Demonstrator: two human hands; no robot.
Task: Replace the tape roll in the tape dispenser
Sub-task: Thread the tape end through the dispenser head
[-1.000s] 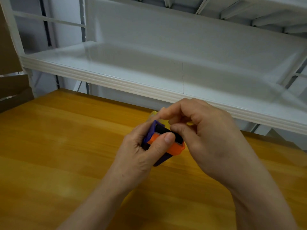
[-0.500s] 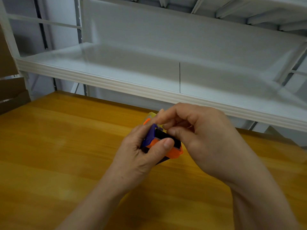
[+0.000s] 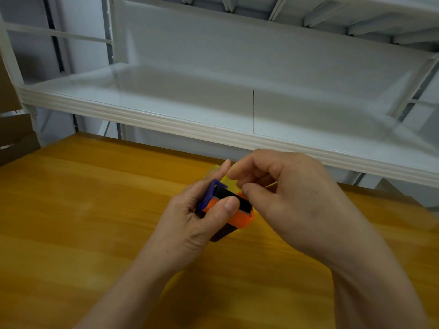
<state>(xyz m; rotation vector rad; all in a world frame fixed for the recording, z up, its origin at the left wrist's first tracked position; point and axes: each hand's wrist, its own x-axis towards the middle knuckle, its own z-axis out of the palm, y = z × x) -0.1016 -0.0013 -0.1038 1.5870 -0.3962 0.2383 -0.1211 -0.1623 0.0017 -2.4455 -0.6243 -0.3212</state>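
A small tape dispenser (image 3: 240, 218) with purple sides and an orange front sits in my left hand (image 3: 192, 224), thumb pressed on its orange top edge. Its dark inner opening faces up. A yellowish translucent strip of tape (image 3: 229, 182) rises from the dispenser's far side. My right hand (image 3: 292, 195) is just to the right, forefinger and thumb pinched together at the tape's end above the dispenser. The roll inside is hidden by my fingers.
Both hands hover over a wooden table (image 3: 78, 222). A white metal shelf (image 3: 180, 119) runs across just beyond the table's far edge. Brown cardboard (image 3: 14, 138) shows at the left edge.
My right hand has lifted up and to the right off the dispenser, and the yellowish tape strip now shows more. My left hand has kept its hold.
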